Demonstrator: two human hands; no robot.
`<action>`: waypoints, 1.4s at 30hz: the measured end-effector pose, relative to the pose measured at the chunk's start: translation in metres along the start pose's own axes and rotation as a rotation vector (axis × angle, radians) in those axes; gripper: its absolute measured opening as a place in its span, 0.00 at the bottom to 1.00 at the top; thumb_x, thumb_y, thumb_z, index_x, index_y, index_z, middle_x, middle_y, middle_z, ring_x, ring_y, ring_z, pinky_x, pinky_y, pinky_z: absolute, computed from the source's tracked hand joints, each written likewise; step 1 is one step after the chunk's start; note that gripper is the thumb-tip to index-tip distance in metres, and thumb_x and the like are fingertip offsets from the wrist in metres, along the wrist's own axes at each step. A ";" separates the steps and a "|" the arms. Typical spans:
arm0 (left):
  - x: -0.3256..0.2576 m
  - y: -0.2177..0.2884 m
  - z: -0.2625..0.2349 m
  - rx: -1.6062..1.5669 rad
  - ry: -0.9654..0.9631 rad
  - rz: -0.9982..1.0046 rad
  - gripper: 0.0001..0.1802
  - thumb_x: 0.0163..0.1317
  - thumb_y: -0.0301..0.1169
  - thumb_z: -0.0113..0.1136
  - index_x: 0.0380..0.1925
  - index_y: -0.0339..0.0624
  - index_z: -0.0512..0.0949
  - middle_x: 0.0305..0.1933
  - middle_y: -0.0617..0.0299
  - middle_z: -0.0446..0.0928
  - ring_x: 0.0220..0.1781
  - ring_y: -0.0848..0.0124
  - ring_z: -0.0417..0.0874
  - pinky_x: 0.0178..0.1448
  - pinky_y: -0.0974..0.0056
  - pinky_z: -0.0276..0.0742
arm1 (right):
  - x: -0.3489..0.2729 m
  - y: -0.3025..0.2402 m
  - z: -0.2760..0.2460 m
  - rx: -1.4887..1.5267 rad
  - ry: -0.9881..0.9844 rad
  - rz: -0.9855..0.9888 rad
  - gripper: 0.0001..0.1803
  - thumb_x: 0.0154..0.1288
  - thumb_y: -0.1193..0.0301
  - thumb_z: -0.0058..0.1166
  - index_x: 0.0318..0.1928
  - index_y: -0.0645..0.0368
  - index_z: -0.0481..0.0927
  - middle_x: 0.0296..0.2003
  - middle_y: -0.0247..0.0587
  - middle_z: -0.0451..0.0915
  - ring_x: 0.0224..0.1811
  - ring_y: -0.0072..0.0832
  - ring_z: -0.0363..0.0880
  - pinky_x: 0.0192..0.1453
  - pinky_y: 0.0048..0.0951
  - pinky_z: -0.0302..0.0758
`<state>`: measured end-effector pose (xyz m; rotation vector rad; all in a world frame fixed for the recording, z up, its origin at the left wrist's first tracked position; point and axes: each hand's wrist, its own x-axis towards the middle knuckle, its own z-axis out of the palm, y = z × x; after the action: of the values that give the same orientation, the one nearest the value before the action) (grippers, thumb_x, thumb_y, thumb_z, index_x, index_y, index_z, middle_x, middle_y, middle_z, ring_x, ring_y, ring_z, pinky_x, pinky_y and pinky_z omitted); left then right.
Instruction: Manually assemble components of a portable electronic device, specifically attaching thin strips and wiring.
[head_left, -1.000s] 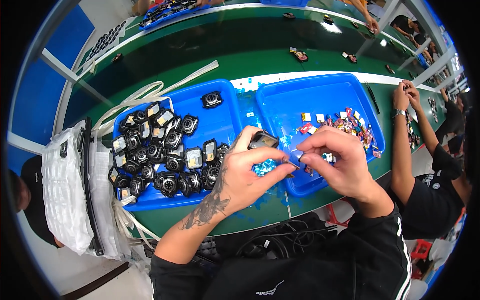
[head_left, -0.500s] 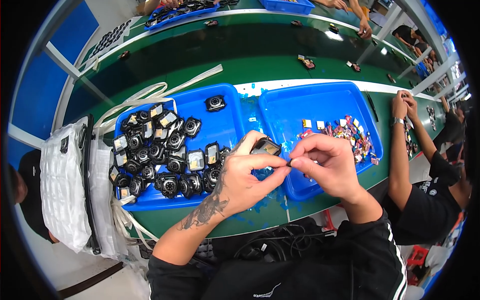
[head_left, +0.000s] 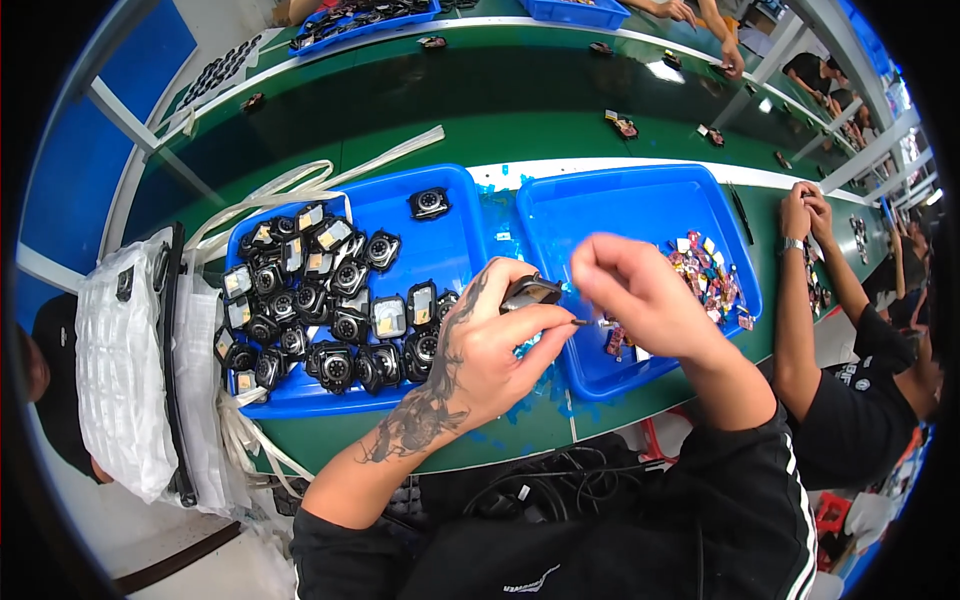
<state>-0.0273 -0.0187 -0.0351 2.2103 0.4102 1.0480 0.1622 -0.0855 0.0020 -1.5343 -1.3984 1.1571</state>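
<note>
We count two bare hands at the bench: one left hand and one right hand. In the left we record one watch case and one small dark piece. We count four blue trays: two near trays and two far trays. In the left near one we estimate some thirty cases: one apart, the others overlapping too much for an exact figure. In the right near one we see dozens of small parts, too crowded to number. Beyond, we count at least seven scattered assemblies and one slim black tool.
</note>
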 end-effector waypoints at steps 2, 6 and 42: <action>0.000 0.007 0.001 -0.038 0.023 -0.146 0.07 0.52 0.22 0.71 0.33 0.38 0.85 0.36 0.52 0.81 0.44 0.66 0.80 0.48 0.65 0.76 | 0.011 0.004 0.009 -0.301 0.233 -0.131 0.05 0.67 0.74 0.53 0.40 0.62 0.77 0.30 0.44 0.78 0.34 0.39 0.80 0.39 0.32 0.76; -0.004 -0.005 0.005 -0.553 0.119 -0.555 0.07 0.58 0.20 0.68 0.36 0.31 0.84 0.45 0.58 0.74 0.42 0.77 0.77 0.46 0.71 0.76 | 0.016 0.012 0.018 -0.359 0.228 -0.248 0.10 0.64 0.76 0.56 0.46 0.63 0.80 0.38 0.48 0.81 0.38 0.40 0.82 0.40 0.38 0.79; -0.006 0.002 0.016 -0.951 0.142 -0.409 0.27 0.70 0.19 0.43 0.69 0.28 0.54 0.69 0.43 0.64 0.70 0.60 0.68 0.74 0.57 0.63 | 0.010 -0.011 0.045 -0.212 0.506 -0.377 0.04 0.58 0.80 0.62 0.34 0.63 0.82 0.21 0.39 0.78 0.15 0.20 0.66 0.21 0.25 0.65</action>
<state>-0.0184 -0.0300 -0.0449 1.1561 0.3102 0.9046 0.1157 -0.0766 -0.0034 -1.4840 -1.3993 0.3667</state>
